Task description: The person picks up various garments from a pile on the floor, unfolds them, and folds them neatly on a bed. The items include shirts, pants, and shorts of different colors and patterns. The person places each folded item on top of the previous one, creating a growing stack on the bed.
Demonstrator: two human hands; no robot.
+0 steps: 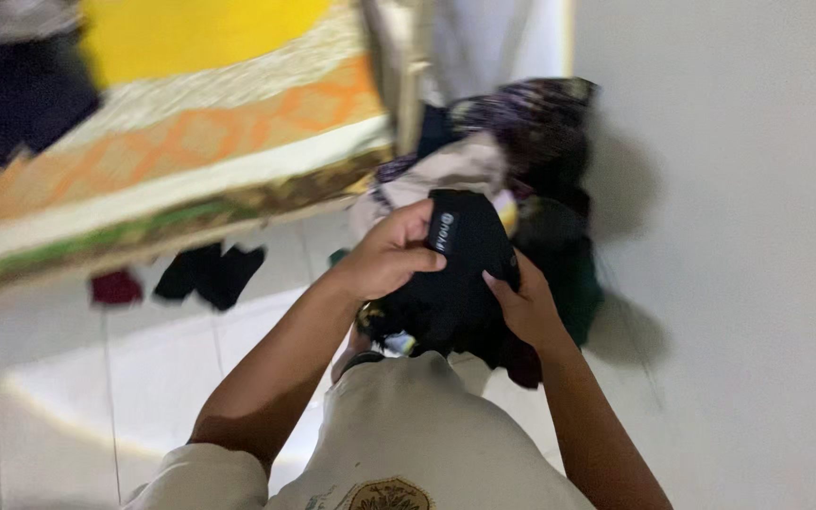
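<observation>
A black garment (460,274) with a small white label is bunched between both my hands in front of my chest. My left hand (391,253) grips its upper left side, fingers curled over the fabric by the label. My right hand (524,304) clasps its right side from below. Part of the black cloth hangs down under my hands, above my cream shirt (408,434).
A heap of clothes (512,142) lies against the white wall (739,236) beyond my hands. A bed with an orange and yellow patterned cover (191,132) fills the upper left. Dark clothes (210,272) and a red item (115,287) lie on the white tiled floor (96,378) under its edge.
</observation>
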